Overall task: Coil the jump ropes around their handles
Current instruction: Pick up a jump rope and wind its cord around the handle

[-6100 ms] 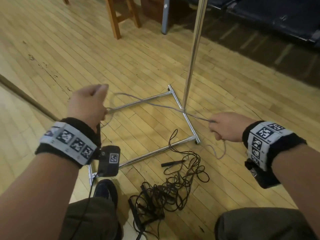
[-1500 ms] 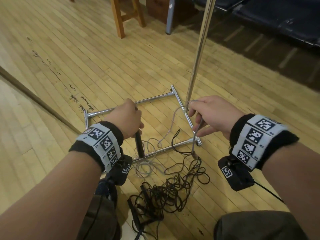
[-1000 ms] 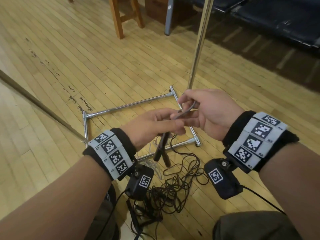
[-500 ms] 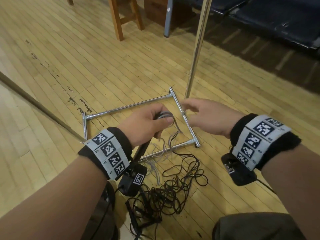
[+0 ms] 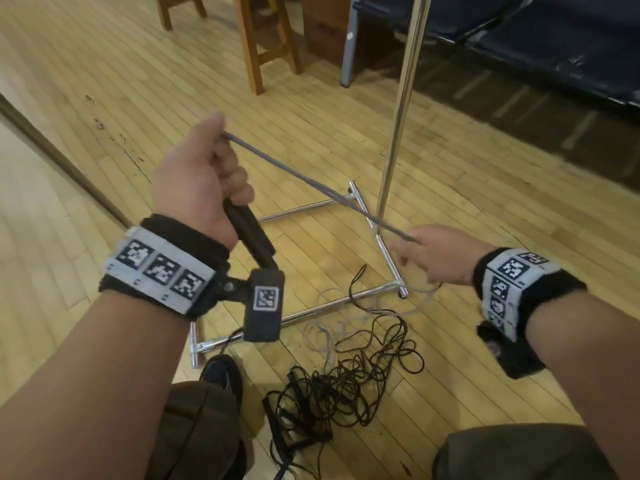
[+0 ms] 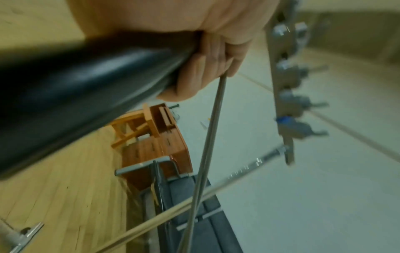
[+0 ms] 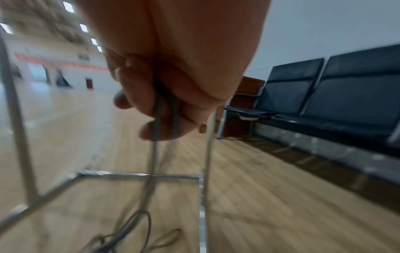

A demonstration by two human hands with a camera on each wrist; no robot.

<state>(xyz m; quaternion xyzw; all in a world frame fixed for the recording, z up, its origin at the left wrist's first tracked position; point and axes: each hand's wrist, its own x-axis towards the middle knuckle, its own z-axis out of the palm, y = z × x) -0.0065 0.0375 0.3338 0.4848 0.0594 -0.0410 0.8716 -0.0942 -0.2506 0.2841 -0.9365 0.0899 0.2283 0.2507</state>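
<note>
My left hand [image 5: 204, 178] is raised and grips two black jump-rope handles [image 5: 251, 233] held together; the left wrist view shows those handles [image 6: 86, 82] close up under the curled fingers [image 6: 205, 71]. A grey rope [image 5: 311, 183] runs taut from the top of that fist down to my right hand [image 5: 433, 254], which pinches it. In the right wrist view the rope [image 7: 155, 137] passes between the curled fingers [image 7: 151, 106] and hangs to loose loops on the floor. More slack grey rope [image 5: 332, 327] lies on the floor below.
A chrome rack base [image 5: 381, 244] with an upright pole [image 5: 401, 98] stands on the wooden floor under my hands. A tangled black jump rope [image 5: 346, 386] with its handles lies near my knees. Wooden stool legs [image 5: 252, 46] and dark bench seats [image 5: 554, 46] are behind.
My left hand has lifted up and left with the handles. My right hand has slid out to the right along the grey rope, pulling it taut between the two hands.
</note>
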